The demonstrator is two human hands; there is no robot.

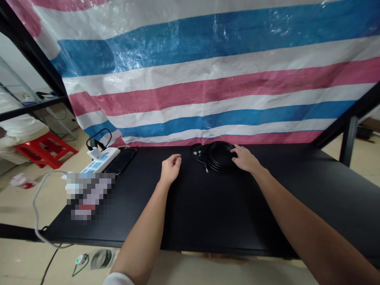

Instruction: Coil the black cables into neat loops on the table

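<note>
The cable coil (210,160) lies at twelve o'clock on the table (208,215). Hands are apart: right hand (244,158) at its three o'clock edge (firm grip: cannot tell), left hand (170,168) loosely curled, off it at nine. Step appears to be handling the coil; next likely calls for a sure hold.

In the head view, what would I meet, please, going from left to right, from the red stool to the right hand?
Red stool, white power strip, black phone, left hand, coiled black cable, right hand.
</note>
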